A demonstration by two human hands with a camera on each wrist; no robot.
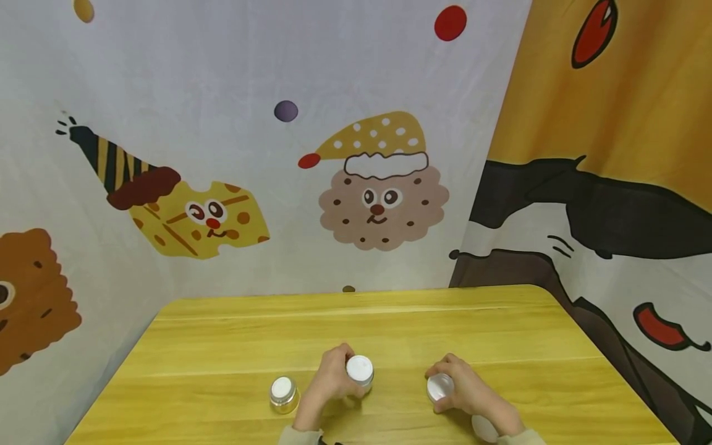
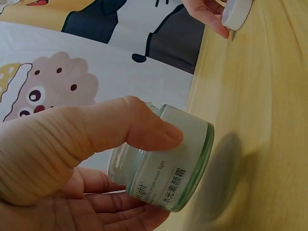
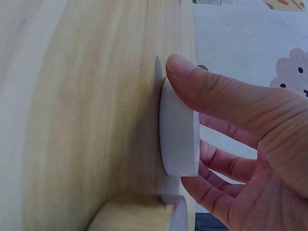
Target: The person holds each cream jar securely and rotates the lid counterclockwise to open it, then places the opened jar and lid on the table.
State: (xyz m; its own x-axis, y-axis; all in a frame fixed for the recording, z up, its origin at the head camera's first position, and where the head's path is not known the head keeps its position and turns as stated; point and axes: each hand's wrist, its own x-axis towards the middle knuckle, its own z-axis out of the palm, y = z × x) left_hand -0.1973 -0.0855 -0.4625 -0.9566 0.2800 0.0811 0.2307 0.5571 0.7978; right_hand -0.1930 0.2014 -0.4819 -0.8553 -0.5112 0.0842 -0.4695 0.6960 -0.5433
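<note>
My left hand [image 1: 334, 376] grips a small glass cream jar [image 2: 175, 151] with dark print on its side. In the left wrist view the jar's threaded neck is bare, and a shadow falls on the table beside its base. White shows at the jar's top in the head view. To the right, my right hand [image 1: 464, 386] holds a white jar lid [image 3: 179, 130] by its rim, thumb on one side and fingers on the other. The lid is at or just above the tabletop; I cannot tell whether it touches.
A second jar [image 1: 283, 395], gold-toned with a white top, stands left of my left hand. Below my right wrist lies a round, pale lid-like piece [image 1: 484, 428], partly hidden by the arm. The wooden table [image 1: 356, 321] ends at a printed cloth backdrop [image 1: 278, 266].
</note>
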